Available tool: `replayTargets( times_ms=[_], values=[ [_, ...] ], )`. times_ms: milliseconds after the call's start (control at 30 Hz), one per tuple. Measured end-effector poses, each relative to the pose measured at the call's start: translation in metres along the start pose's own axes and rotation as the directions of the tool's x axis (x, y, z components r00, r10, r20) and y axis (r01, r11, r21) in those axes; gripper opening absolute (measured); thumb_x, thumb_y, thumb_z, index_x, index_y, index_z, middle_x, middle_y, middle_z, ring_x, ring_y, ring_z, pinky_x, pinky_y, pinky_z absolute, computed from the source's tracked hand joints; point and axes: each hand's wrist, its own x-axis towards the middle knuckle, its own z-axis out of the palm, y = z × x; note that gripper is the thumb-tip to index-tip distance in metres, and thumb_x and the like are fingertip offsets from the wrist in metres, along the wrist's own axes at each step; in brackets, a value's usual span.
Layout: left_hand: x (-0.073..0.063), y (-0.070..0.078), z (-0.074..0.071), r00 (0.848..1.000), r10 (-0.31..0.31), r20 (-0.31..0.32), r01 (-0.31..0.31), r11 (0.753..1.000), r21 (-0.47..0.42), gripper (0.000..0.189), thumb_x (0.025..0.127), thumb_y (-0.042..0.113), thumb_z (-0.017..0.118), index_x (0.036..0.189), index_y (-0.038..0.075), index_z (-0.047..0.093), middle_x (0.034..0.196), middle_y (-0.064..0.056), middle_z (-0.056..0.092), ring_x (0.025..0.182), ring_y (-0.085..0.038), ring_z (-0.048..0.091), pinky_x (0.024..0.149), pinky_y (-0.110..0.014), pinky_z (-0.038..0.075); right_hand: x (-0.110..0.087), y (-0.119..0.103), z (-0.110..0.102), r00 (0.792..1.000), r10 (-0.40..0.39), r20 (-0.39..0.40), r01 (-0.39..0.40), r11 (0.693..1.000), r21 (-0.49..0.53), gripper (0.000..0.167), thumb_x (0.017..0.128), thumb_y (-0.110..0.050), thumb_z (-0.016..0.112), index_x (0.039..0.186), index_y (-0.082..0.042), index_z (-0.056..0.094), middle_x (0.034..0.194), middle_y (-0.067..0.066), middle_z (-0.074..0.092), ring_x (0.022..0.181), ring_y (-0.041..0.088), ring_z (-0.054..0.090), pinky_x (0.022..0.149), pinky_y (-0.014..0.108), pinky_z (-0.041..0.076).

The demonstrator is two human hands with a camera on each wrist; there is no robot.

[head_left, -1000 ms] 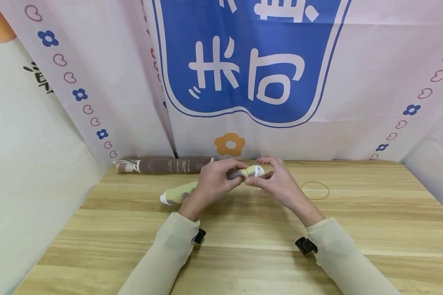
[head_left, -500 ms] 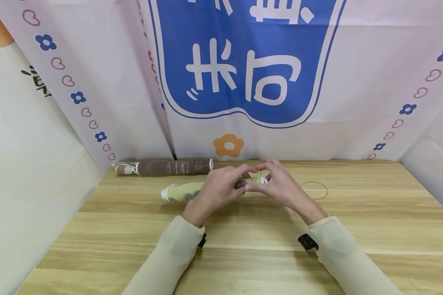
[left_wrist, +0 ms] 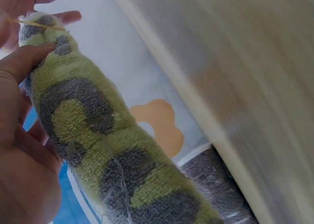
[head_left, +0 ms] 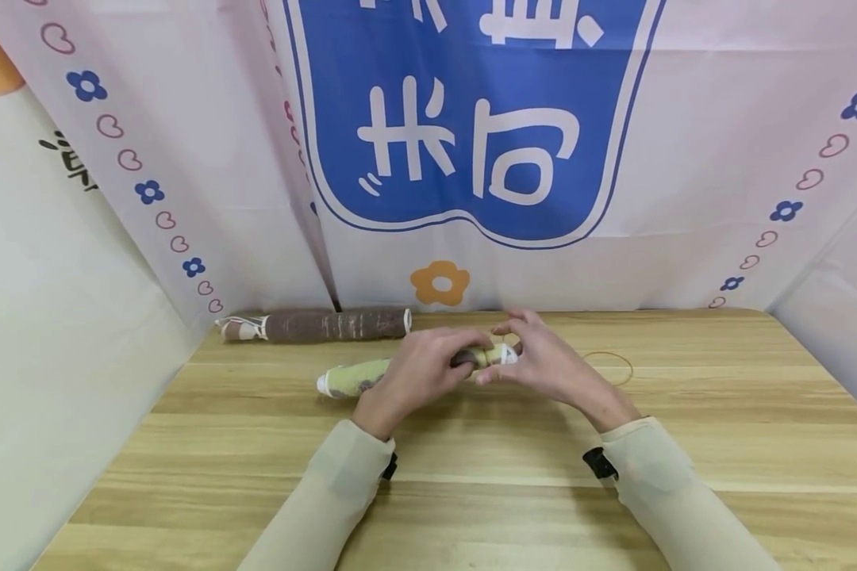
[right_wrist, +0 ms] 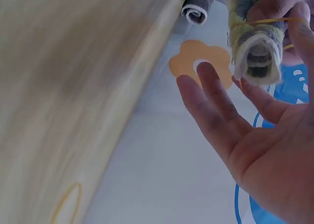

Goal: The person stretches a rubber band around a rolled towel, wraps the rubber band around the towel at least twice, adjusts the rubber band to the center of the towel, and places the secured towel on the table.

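A yellow-green and grey towel (head_left: pixel 357 379), rolled tight, lies slantwise just above or on the table; I cannot tell which. My left hand (head_left: pixel 423 371) grips the roll near its right end, thumb on the near side. At that end my right hand (head_left: pixel 548 361) has its thumb and forefinger spread around the roll. A thin yellow rubber band (right_wrist: pixel 267 21) loops round the towel end and stretches over to the right thumb. The other right fingers (right_wrist: pixel 211 86) stand apart from the towel. The roll's white-edged open end (right_wrist: pixel 257 62) faces the right wrist camera.
Behind, a brown rolled towel (head_left: pixel 336 325) lies along the back edge, with white strands at its left end. A second rubber band (head_left: pixel 632 369) lies on the wooden table (head_left: pixel 471 507) right of my right hand. A printed cloth (head_left: pixel 685 174) hangs behind.
The right fingers have spread around the towel's end, and the band, stretched up half a second ago, sits lower by the roll. The towel has shifted slightly right.
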Motion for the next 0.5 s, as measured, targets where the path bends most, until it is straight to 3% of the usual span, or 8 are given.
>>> replayTargets(
  times_ms=[133, 233, 500],
  values=[
    [-0.0017, -0.0029, 0.0014, 0.998, -0.033, -0.045, 0.032, 0.999, -0.031, 0.024, 0.094, 0.001, 0.078, 0.113, 0.015, 0.078, 0.106, 0.002, 0.078, 0.072, -0.009, 0.059, 0.064, -0.028, 0.050, -0.0011, 0.0032, -0.0026, 0.999, -0.034, -0.012, 0.032, 0.994, -0.109, 0.098, 0.076, -0.057, 0.092, 0.148, 0.000, 0.057, 0.168, 0.026, 0.027, 0.118, 0.039, 0.067, 0.095, 0.057, 0.055],
    [-0.0030, -0.0050, 0.0033, 0.994, -0.055, -0.094, 0.049, 0.997, -0.065, 0.021, 0.095, 0.002, 0.078, 0.113, 0.014, 0.077, 0.107, 0.001, 0.078, 0.075, -0.010, 0.063, 0.067, -0.028, 0.053, -0.0013, 0.0055, -0.0042, 0.999, -0.043, -0.028, 0.038, 0.986, -0.164, 0.101, 0.074, -0.055, 0.094, 0.152, -0.004, 0.054, 0.169, 0.027, 0.024, 0.108, 0.036, 0.072, 0.090, 0.058, 0.057],
    [0.0007, -0.0072, 0.0053, 0.969, -0.111, -0.219, 0.052, 0.965, -0.256, 0.022, 0.093, 0.002, 0.082, 0.112, 0.010, 0.077, 0.102, -0.002, 0.078, 0.071, -0.011, 0.061, 0.064, -0.029, 0.053, 0.0003, 0.0106, -0.0042, 0.995, -0.053, -0.082, 0.030, 0.965, -0.260, 0.100, 0.078, -0.047, 0.095, 0.159, -0.012, 0.048, 0.165, 0.031, 0.031, 0.116, 0.052, 0.065, 0.086, 0.067, 0.056]
  ],
)
